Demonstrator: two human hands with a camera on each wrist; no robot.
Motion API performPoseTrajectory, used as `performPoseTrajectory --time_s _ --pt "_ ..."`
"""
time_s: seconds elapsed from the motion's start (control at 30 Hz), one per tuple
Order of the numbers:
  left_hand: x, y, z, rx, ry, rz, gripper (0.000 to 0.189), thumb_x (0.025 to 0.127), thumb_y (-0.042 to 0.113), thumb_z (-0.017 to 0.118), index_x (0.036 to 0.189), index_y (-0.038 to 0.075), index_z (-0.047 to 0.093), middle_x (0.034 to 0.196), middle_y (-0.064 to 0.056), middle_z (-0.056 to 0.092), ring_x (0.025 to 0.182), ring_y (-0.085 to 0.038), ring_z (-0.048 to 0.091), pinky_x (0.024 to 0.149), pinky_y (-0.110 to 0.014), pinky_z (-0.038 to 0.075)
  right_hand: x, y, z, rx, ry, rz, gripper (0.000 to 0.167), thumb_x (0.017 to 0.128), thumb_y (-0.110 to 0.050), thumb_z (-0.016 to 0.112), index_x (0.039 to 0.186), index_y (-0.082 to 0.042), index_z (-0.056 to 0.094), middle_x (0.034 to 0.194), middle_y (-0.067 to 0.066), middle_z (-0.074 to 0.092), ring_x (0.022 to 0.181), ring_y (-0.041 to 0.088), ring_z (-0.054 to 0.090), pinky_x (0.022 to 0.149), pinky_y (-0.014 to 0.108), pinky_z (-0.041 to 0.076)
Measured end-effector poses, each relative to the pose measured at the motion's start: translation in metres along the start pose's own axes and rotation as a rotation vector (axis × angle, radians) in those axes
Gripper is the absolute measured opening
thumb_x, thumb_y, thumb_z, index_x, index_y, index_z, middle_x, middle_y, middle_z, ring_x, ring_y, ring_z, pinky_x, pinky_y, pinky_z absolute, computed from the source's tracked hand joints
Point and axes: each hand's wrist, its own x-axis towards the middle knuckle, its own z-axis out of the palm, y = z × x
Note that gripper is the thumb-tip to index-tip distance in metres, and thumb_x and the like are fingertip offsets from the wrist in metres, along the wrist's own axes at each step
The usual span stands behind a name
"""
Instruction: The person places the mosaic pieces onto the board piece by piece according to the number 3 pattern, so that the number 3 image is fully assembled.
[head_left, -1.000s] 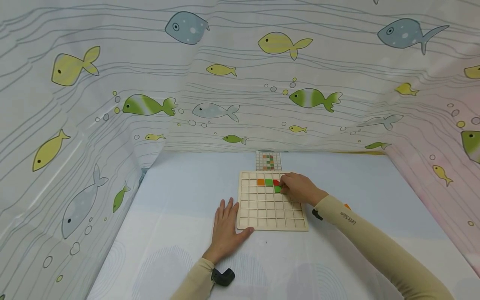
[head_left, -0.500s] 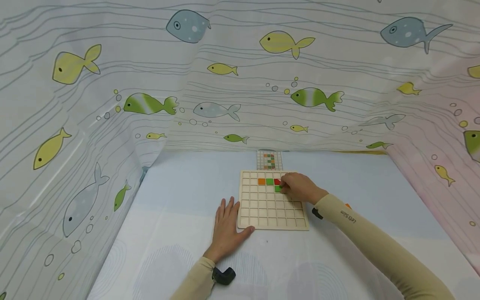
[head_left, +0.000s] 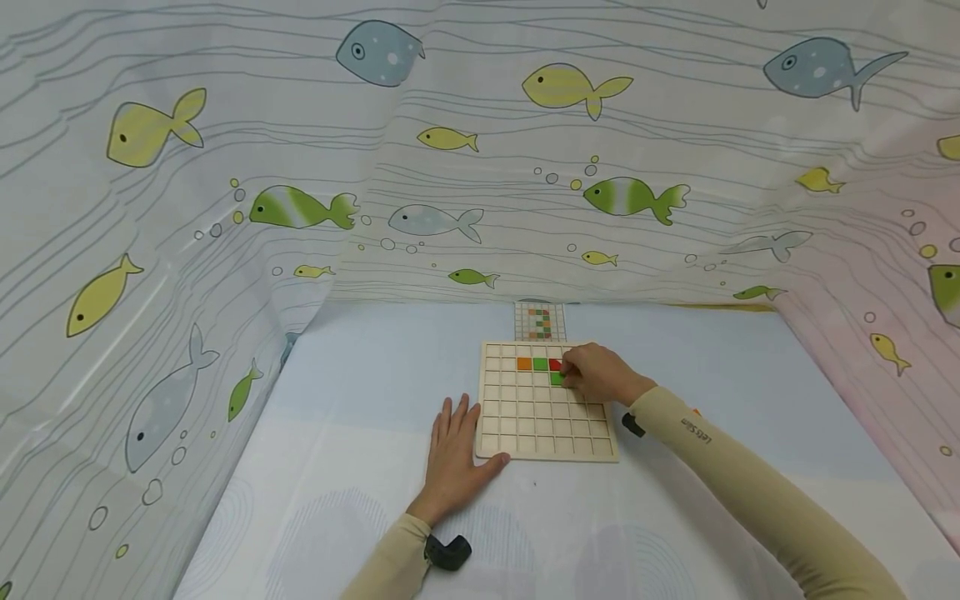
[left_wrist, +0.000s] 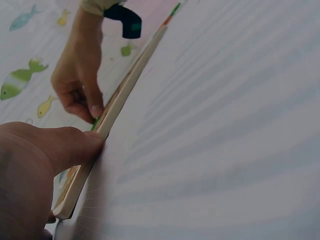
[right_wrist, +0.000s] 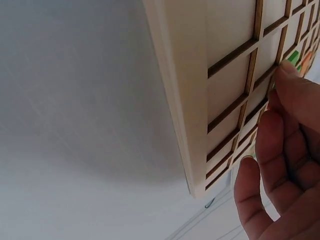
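- Change: over the last second the hands and coloured pieces show almost no displacement; the head view has only drifted slightly. This suggests fine seating of one tile rather than a fresh placement.
- Right hand (head_left: 600, 373): fingers curled, thumb and forefinger pinching at the edge of the lower green tile (head_left: 557, 379), which lies on the board just left of the fingertips.
- Left hand (head_left: 453, 465): fingers extended and spread beside the board's left edge, thumb touching its near edge, seemingly steadying it.
- Wooden grid board (head_left: 543, 427): between the hands, flat on the table; near-square, its near edge running crosswise from left thumb towards right forearm, with no evident long axis.
- Row left of the right fingertips: orange tile (head_left: 524, 364), upper green tile (head_left: 540, 364) and red piece (head_left: 554, 364), aligned crosswise; the lower green tile sits below the red, square to the grid. The red piece's full outline cannot be told.
- Pattern card (head_left: 539, 321): beyond both hands, at the board's far edge.
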Motion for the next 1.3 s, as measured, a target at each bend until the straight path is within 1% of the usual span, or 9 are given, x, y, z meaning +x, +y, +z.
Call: performPoseTrajectory --time_s 0.2,0.4,0.63,0.8,0.93,1.1,1.17,1.3 --pt "-0.0009 0.0021 -0.0014 -0.005 -0.004 -0.01 0.089 0.089 0.043 0.078 0.157 -0.002 0.044 0.171 -0.024 0.031 0.163 -0.048 0.012 0.131 -0.064 0.011 0.0007 0.0013 -0.0008 0.019 -0.004 0.007 0.007 0.094 -0.013 0.081 0.096 -0.009 0.074 0.092 0.001 0.074 0.081 0.013 0.063 0.08 0.037 0.059" --pt "-0.0014 0.0021 -0.0014 -0.006 -0.005 -0.012 0.088 0.089 0.043 0.078 0.157 -0.003 0.044 0.171 -0.024 0.031 0.163 -0.048 0.013 0.131 -0.064 0.012 0.0022 -0.0005 -0.0025 0.039 -0.01 0.011 0.007 0.093 -0.011 0.082 0.094 -0.008 0.076 0.092 0.002 0.075 0.081 0.013 0.064 0.08 0.038 0.06" --pt "-0.0016 0.0022 -0.0003 0.0 0.0 -0.008 0.088 0.089 0.043 0.078 0.156 -0.003 0.044 0.171 -0.024 0.031 0.162 -0.048 0.013 0.13 -0.064 0.012 0.0056 0.0019 -0.0028 0.048 -0.008 0.043 0.008 0.09 -0.014 0.085 0.089 -0.012 0.078 0.086 -0.002 0.074 0.078 0.012 0.062 0.077 0.034 0.057" --pt "-0.0016 0.0023 -0.0003 -0.001 0.003 -0.007 0.088 0.089 0.043 0.078 0.156 -0.003 0.045 0.171 -0.025 0.031 0.162 -0.048 0.013 0.13 -0.064 0.012 0.0049 0.0031 -0.0025 0.069 0.007 0.049 0.009 0.088 -0.014 0.087 0.087 -0.011 0.079 0.083 -0.003 0.074 0.077 0.012 0.063 0.075 0.033 0.056" --pt "-0.0021 0.0021 -0.0001 0.008 0.001 -0.006 0.088 0.089 0.043 0.078 0.156 -0.003 0.045 0.171 -0.025 0.032 0.162 -0.049 0.014 0.13 -0.064 0.013 0.0031 0.0008 -0.0024 0.032 0.003 0.034 0.006 0.09 -0.015 0.086 0.087 -0.012 0.081 0.082 -0.004 0.075 0.074 0.011 0.06 0.072 0.032 0.055" --pt "-0.0024 0.0028 -0.0008 0.012 0.0 -0.009 0.088 0.09 0.043 0.078 0.156 -0.003 0.044 0.171 -0.025 0.031 0.162 -0.049 0.013 0.13 -0.064 0.012 -0.0005 -0.0036 -0.0018 -0.038 0.021 -0.018 0.005 0.092 -0.016 0.084 0.088 -0.012 0.083 0.085 -0.003 0.078 0.074 0.008 0.064 0.068 0.031 0.058" --pt "-0.0022 0.0034 -0.0014 0.012 0.003 -0.007 0.088 0.089 0.043 0.079 0.156 -0.003 0.045 0.17 -0.026 0.031 0.162 -0.049 0.014 0.131 -0.064 0.012 -0.002 -0.0046 -0.0019 -0.047 0.034 -0.018 0.004 0.092 -0.015 0.083 0.09 -0.012 0.084 0.088 -0.001 0.079 0.076 0.009 0.066 0.07 0.032 0.06" --pt "-0.0018 0.0037 -0.0013 0.015 0.007 0.001 0.087 0.089 0.042 0.079 0.156 -0.003 0.045 0.17 -0.026 0.032 0.162 -0.05 0.015 0.13 -0.065 0.013 -0.0036 -0.0041 -0.0017 -0.033 0.037 0.004 0.006 0.093 -0.015 0.083 0.095 -0.011 0.085 0.093 0.0 0.081 0.079 0.01 0.067 0.074 0.033 0.06"
